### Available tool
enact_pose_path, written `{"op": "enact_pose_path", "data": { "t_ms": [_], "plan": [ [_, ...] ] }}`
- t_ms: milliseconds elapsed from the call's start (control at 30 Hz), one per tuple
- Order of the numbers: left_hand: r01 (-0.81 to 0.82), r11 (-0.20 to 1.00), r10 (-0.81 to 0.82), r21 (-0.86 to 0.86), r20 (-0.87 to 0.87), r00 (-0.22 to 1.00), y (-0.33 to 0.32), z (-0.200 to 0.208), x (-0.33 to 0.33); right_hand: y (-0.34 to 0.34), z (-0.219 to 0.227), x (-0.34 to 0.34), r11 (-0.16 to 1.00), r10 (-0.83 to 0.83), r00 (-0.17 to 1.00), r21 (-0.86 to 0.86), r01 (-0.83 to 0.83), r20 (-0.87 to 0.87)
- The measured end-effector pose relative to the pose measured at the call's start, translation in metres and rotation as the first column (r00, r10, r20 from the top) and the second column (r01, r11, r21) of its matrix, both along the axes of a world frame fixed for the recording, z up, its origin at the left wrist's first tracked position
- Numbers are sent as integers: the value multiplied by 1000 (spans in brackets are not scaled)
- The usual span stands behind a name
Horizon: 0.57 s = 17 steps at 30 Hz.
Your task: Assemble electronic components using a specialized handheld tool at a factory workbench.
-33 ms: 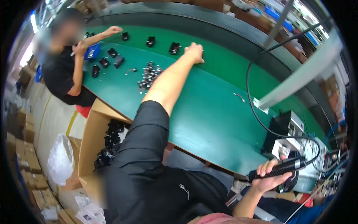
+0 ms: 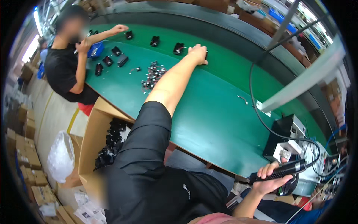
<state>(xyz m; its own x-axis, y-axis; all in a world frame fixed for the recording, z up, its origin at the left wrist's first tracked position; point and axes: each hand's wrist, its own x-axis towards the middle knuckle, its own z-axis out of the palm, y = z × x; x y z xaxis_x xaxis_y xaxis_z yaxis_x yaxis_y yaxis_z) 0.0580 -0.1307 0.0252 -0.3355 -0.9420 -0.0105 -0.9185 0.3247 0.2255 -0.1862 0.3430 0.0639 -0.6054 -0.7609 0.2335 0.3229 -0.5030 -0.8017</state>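
My left hand [image 2: 197,54] reaches far across the green table [image 2: 209,119], fingers curled down over a black part that it mostly hides; only a dark edge shows beside the fingers. To its left, a black plastic assembly [image 2: 179,48] with wires sits on the brighter green strip, and another black assembly [image 2: 154,41] stands farther left. At the lower right, my right hand [image 2: 270,177] is wrapped round a black electric screwdriver [image 2: 283,170], its cable looping upward. Nearer me than the left hand lies a pile of small wired parts [image 2: 153,75].
A co-worker [image 2: 67,56] stands at the left end near a blue bin [image 2: 96,49] and several black assemblies. An open carton [image 2: 89,138] of black parts stands by the table's left edge. A metal post [image 2: 298,80] and a black machine [image 2: 279,136] occupy the right.
The whole view has shifted slightly, so things sit a little farther right in it. Both my hands keep the same grip and place on the scene.
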Motion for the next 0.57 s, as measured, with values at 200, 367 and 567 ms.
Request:
{"op": "enact_pose_path", "data": {
  "t_ms": [200, 367, 567],
  "plan": [
    [-106, 852, 82, -512, -70, 994, 24, 61, 128, -1, 8, -9, 994, -73, 997, 74, 75, -32],
    [-670, 715, 668, -198, -87, 739, 7, 24, 356, -5, 2, -11, 984, -118, 993, 132, 117, 2],
    [-817, 563, 783, -121, -238, 575, 52, -11, 381, -9, -5, -5, 977, -125, 991, 182, 114, 51]
  ]
}}
